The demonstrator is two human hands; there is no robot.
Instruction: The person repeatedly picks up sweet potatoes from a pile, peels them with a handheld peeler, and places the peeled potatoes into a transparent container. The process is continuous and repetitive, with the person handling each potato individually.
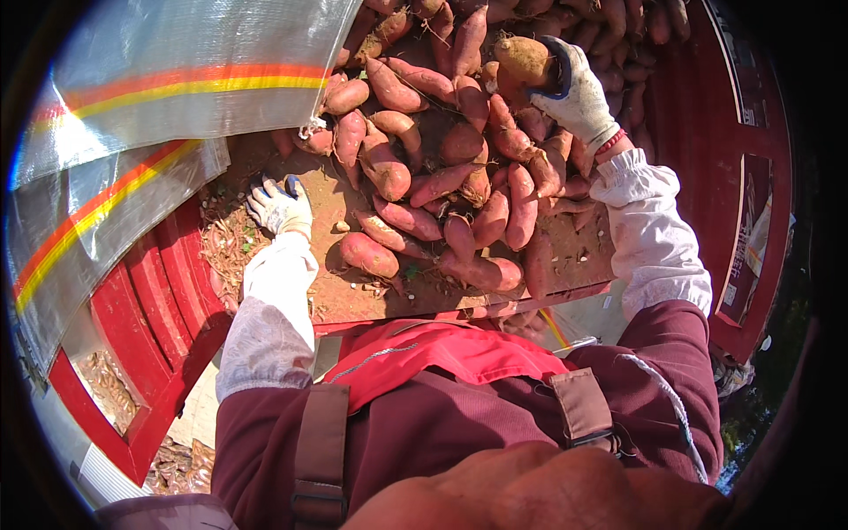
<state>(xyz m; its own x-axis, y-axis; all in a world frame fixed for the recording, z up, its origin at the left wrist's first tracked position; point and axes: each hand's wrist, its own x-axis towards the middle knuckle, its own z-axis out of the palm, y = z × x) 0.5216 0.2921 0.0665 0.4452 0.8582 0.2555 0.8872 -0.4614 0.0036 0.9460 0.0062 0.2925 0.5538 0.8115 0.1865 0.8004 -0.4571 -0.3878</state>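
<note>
My right hand (573,93), in a white and dark-blue work glove, grips a large tan-brown sweet potato (523,58) near the top of the pile. My left hand (281,204), gloved the same way, lies on the dirt-covered truck bed (334,199) with its fingers spread and no sweet potato in it. Reddish sweet potatoes (385,164) with thin roots are heaped between and beyond my hands. A rounder red one (368,255) lies at the near left of the heap. The undersides of both hands are hidden.
Silvery woven plastic sheeting (199,99) with orange and yellow stripes hangs over the left side. Red metal side walls (689,132) stand left and right. Root scraps (222,245) lie by the left wall. The red bed edge (464,311) runs before my body.
</note>
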